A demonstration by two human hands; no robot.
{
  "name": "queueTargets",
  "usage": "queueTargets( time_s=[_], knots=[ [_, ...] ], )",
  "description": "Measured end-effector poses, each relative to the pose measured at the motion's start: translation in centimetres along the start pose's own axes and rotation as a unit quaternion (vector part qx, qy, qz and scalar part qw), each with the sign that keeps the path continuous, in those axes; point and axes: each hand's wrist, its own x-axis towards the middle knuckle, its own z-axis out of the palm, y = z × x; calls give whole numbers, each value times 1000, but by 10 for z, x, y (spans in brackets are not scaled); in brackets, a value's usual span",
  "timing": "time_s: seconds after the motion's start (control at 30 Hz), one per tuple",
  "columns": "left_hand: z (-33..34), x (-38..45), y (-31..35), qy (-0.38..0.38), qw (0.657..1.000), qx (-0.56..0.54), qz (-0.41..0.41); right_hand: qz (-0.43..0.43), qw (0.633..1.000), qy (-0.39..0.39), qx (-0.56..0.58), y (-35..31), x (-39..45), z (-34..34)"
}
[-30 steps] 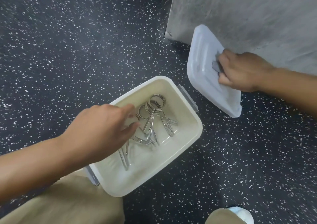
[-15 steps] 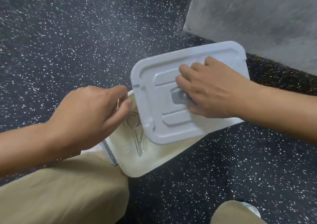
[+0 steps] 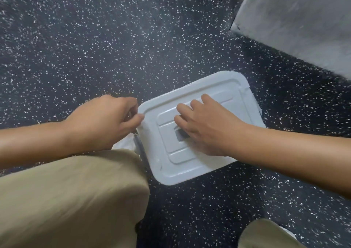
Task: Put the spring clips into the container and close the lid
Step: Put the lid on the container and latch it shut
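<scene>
The right hand (image 3: 207, 126) lies flat and spread on the white lid (image 3: 171, 164), right of centre in the frame, apparently to press it down square on the container (image 3: 123, 145). Only a sliver of the container shows, at the lid's left edge. The left hand (image 3: 106, 122), curled, pinches the metal latch (image 3: 139, 145) there, likely ready to clamp it. The spring clips are hidden, presumably inside. Latching looks like the remaining step.

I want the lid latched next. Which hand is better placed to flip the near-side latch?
Left. The left hand is already at the grey latch on the lid edge; the right hand lies flat on top.
</scene>
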Motion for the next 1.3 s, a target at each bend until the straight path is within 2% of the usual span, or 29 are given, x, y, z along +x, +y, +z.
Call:
queueTargets(
  time_s=[0.1,0.23,0.37,0.43,0.5,0.6,0.7,0.77,0.83,0.9,1.03,1.17,1.3],
  knots=[
    [8,-1,-12,-57,997,-6,-51,2,1000,2,3,-5,6,1],
    [27,-2,-18,-113,979,-83,-145,6,999,19,40,-6,1,4],
    [42,-2,-13,-174,942,-192,-214,12,984,93,151,13,-14,9],
    [46,-1,-5,-200,908,-277,-243,57,969,130,200,26,-25,17],
    [50,-1,0,-207,885,-330,-256,146,948,160,235,39,-39,32],
    [59,1,1,-185,892,-339,-234,309,879,135,336,51,-61,49],
    [61,0,1,-164,891,-358,-228,435,776,57,453,54,-74,56],
    [60,-2,4,-156,891,-361,-226,470,712,-12,521,55,-78,61],
    [58,-5,6,-130,921,-303,-207,467,673,-58,571,55,-80,65],
    [56,-8,10,-92,938,-270,-198,448,662,-58,598,57,-81,67],
    [56,-12,17,-50,940,-284,-183,429,652,-43,624,64,-80,66],
    [58,-15,19,-28,948,-281,-146,425,660,-46,618,68,-78,65],
    [56,-12,24,23,986,-165,-13,452,688,-53,565,71,-76,65]
  ],
)
